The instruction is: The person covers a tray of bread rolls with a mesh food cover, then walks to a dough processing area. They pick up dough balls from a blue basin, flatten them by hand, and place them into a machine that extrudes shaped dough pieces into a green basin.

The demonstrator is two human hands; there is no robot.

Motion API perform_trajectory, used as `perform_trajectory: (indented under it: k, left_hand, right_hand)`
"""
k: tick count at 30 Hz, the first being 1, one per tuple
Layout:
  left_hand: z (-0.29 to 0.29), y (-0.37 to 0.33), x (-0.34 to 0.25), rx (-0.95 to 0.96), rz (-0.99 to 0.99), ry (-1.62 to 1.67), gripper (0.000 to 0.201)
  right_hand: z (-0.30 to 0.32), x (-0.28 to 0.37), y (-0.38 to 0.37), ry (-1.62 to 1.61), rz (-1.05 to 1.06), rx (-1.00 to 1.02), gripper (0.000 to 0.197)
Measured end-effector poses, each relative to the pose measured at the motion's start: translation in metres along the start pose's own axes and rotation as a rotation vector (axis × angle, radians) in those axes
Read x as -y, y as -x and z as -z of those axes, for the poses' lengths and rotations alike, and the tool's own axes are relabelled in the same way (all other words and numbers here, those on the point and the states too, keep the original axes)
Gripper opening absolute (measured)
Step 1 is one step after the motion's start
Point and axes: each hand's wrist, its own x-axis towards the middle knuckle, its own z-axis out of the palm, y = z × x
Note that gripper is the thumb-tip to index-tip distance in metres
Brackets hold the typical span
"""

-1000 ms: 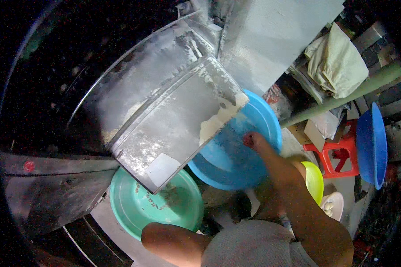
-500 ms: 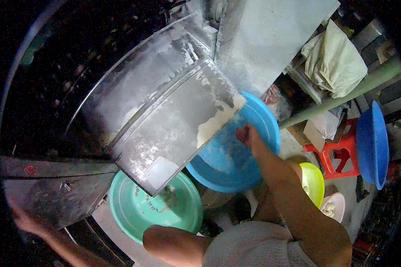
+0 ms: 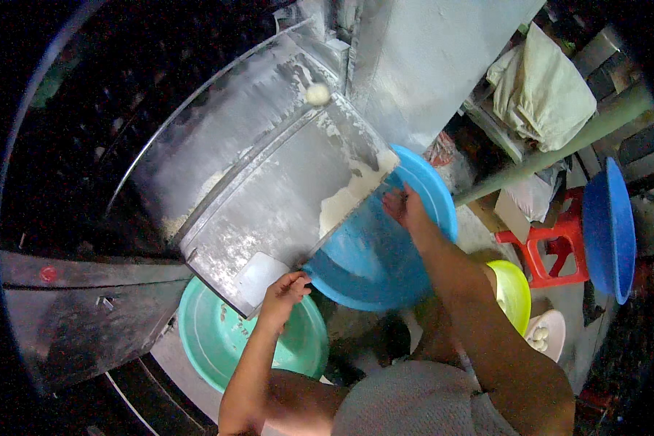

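A round, pale dough ball sits at the upper end of the metal machine's sloping tray, by the ridge that divides it. White flour coats parts of the metal. My left hand is at the tray's lower edge, fingers bent but apart, holding nothing I can see. A white flat piece lies on the tray beside it. Over the blue basin hangs my right hand, fingers loosely spread, with nothing visible in it. The basin sits partly under the tray's edge.
A green basin stands under the tray's near corner. To my right are a yellow-green basin, a pale bowl holding several white pieces, a red stool and an upright blue basin. A green pole slants behind them.
My left hand has come from the far left to the tray's lower edge. The dough ball has appeared on the machine. My right hand has stayed over the blue basin, its fingers loosening.
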Motion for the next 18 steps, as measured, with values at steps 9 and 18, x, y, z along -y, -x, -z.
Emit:
perform_trajectory:
  k: [9,18]
  left_hand:
    - [-0.004,-0.015,0.006,0.022,0.124,0.158,0.042]
    - [-0.001,-0.015,0.01,0.088,0.16,0.514,0.06]
  right_hand:
    - [-0.009,-0.016,0.019,-0.022,0.011,0.151,0.049]
    - [-0.081,-0.105,0.151,0.073,-0.068,0.672,0.041]
